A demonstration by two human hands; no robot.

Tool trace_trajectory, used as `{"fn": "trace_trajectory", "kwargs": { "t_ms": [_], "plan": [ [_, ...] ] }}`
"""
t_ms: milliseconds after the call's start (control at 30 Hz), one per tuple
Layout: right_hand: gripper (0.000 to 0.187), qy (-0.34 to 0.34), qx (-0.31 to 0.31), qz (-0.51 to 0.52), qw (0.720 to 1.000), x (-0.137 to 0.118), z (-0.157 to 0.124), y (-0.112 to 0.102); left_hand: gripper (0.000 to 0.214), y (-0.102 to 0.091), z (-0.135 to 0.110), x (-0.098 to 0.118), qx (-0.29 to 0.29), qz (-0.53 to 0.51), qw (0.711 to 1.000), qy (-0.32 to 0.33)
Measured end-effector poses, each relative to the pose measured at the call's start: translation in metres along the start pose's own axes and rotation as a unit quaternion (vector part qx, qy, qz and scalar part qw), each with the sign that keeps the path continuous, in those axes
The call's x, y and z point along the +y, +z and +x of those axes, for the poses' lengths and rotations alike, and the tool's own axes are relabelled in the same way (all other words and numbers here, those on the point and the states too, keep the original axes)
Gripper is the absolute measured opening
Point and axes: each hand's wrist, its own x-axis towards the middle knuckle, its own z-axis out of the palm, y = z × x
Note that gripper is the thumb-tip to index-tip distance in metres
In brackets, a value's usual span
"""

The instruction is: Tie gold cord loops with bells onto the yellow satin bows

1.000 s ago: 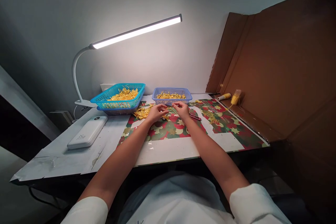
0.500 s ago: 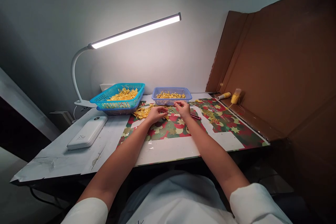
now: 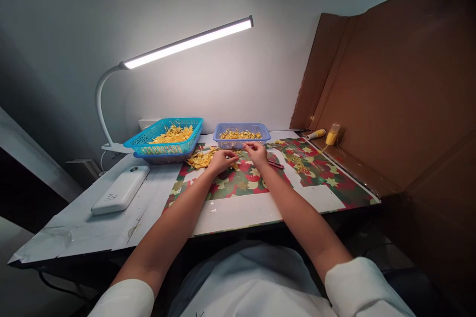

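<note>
My left hand [image 3: 222, 162] is closed in a pinch just right of a pile of yellow ribbon-like pieces [image 3: 201, 159]. Across a small gap, my right hand [image 3: 256, 153] pinches thumb and finger together in front of the purple basket [image 3: 241, 143]. Whatever either hand holds is too small to make out. A thin greenish strand [image 3: 244, 156] shows between the hands; whether they touch it I cannot tell. Beside my right wrist lies a slim pink-and-dark tool [image 3: 275, 164]. Further right is a heap of fine yellow loops [image 3: 298, 164].
A teal basket [image 3: 163, 148] of yellow pieces sits on a blue one at the back left. A white power bank [image 3: 121, 190] and a lit lamp [image 3: 188, 43] are on the left. At right, a yellow bottle [image 3: 332, 134] stands near a cardboard wall [image 3: 401, 89].
The view has shifted slightly, so the things on the table appear a little further left. Both hands keep nearly the same pinched pose over the mat.
</note>
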Motion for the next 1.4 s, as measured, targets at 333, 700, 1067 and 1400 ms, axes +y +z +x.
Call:
{"fn": "trace_trajectory", "kwargs": {
  "t_ms": [333, 700, 1067, 1400],
  "plan": [
    [0.027, 0.024, 0.042, 0.002, 0.999, -0.003, 0.0, -0.006, 0.019, -0.002, -0.002, -0.003, 0.008, 0.026, 1.0, -0.01],
    [0.03, 0.026, 0.083, 0.02, 0.996, 0.003, 0.01, -0.015, 0.026, -0.003, -0.005, -0.003, -0.011, 0.022, 1.0, -0.007],
    [0.034, 0.054, 0.104, 0.032, 0.993, 0.013, 0.015, -0.022, 0.03, -0.003, -0.004, -0.008, -0.02, 0.025, 0.999, 0.004],
    [0.045, 0.088, 0.163, 0.006, 0.983, 0.02, 0.02, -0.03, 0.027, -0.006, -0.006, -0.005, -0.023, 0.039, 0.999, 0.026]
  ]
}}
